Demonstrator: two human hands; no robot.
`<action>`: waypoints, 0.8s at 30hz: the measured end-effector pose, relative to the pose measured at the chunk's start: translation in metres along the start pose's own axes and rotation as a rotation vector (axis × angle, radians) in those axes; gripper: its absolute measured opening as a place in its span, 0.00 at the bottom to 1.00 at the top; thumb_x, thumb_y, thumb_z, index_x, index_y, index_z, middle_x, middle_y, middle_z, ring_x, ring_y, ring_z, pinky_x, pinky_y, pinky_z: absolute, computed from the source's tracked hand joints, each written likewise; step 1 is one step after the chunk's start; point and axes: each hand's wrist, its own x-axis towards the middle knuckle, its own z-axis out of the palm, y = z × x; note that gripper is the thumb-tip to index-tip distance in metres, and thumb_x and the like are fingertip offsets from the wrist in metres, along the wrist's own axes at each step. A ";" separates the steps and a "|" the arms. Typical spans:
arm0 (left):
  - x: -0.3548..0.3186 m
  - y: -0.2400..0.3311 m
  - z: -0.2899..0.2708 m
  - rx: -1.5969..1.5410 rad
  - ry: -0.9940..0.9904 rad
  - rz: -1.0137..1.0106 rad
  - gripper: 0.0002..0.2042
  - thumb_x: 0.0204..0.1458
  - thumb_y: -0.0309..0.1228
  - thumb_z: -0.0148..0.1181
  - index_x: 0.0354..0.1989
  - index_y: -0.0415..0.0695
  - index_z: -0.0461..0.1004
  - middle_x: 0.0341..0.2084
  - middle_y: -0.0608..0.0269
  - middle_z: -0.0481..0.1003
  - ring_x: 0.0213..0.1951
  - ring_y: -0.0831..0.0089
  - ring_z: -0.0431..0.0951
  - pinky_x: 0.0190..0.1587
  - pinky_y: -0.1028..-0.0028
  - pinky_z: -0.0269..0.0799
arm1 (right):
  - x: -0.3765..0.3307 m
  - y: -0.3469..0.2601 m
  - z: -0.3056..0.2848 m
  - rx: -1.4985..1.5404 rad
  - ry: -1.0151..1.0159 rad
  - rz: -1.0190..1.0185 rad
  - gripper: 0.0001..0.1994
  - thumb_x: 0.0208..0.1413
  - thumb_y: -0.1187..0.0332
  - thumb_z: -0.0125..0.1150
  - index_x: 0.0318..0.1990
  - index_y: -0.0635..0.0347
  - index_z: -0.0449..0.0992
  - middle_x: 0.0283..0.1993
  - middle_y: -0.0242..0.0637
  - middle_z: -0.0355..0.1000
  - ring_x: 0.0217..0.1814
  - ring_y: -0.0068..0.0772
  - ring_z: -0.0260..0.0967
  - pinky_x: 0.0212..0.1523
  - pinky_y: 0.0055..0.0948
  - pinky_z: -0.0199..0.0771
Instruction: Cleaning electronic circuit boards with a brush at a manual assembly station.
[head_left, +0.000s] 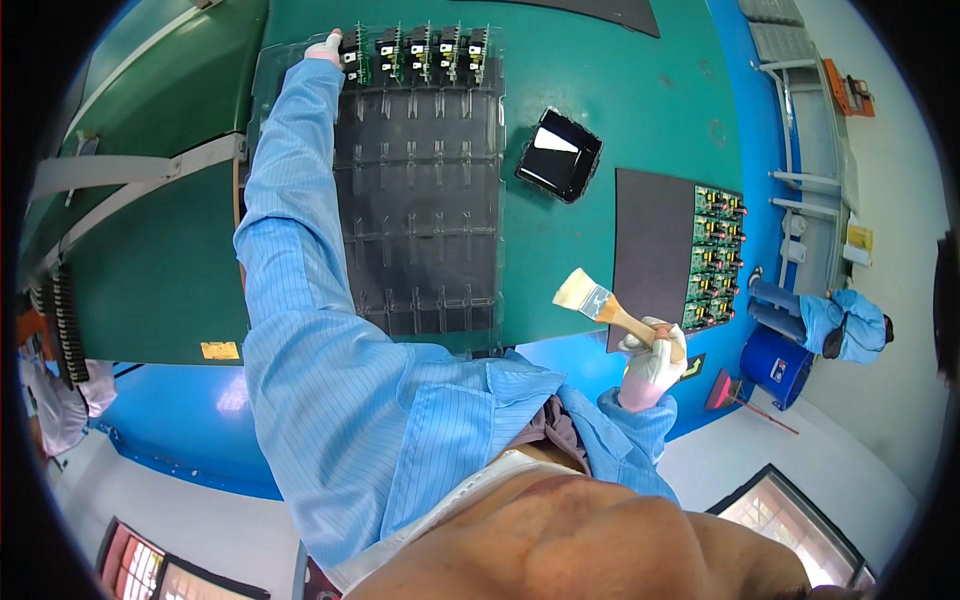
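Note:
My left arm stretches to the far left end of a clear plastic tray (420, 235) with divided slots. There my gloved left hand (326, 47) is closed at the edge of the leftmost circuit board (356, 54), its fingers partly hidden. Several more circuit boards (421, 54) stand upright in the tray's far row, while the nearer rows hold none. In my gloved right hand (655, 358), near the table's front edge, is a flat paintbrush (612, 308) gripped by its wooden handle. Its pale bristles point left and away from me.
On the green table (640, 100) a black container (560, 155) of dark, shiny content sits right of the tray. Further right, several boards (714, 255) lie along a dark mat (653, 240). A person (840, 322) in blue is at the far right, near a blue bin (776, 367).

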 end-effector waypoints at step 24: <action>-0.134 0.069 0.019 0.046 -0.023 0.254 0.09 0.47 0.30 0.48 0.32 0.38 0.71 0.20 0.61 0.70 0.18 0.74 0.67 0.21 0.80 0.62 | 0.017 0.021 -0.053 0.340 0.006 -0.003 0.07 0.51 0.76 0.49 0.38 0.70 0.66 0.34 0.55 0.69 0.20 0.38 0.68 0.20 0.24 0.72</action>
